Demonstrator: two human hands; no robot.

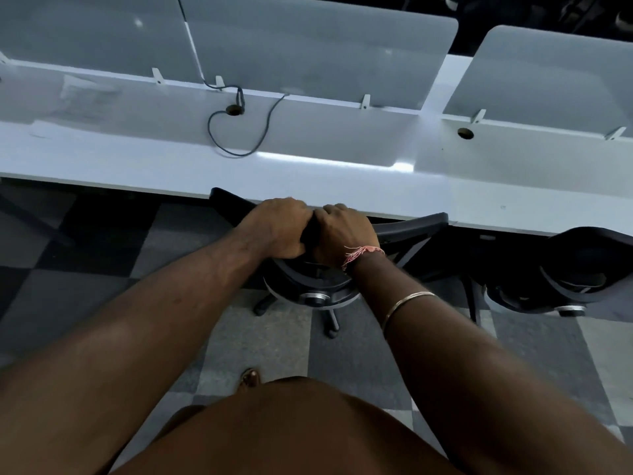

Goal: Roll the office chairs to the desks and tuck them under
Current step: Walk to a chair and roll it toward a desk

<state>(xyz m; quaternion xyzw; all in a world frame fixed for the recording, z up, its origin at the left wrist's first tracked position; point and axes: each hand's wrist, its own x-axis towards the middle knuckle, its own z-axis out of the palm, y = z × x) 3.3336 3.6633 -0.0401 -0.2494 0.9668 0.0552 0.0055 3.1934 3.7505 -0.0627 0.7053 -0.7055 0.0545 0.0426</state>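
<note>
A black office chair (416,231) stands against the front edge of the long white desk (308,176), its seat hidden under the desktop. Only the top of its backrest, the rear mechanism and the wheeled base (329,320) show. My left hand (279,226) and my right hand (342,231) grip the top of the backrest side by side, knuckles touching, fingers curled over its edge. A second black chair (582,265) sits at the desk on the right, its seat also under the desktop.
White privacy screens (308,53) stand along the back of the desk. A dark cable (239,132) loops out of a grommet hole. Some papers (85,97) lie on the left. The floor is grey checkered carpet (85,269). My foot (250,377) is behind the chair.
</note>
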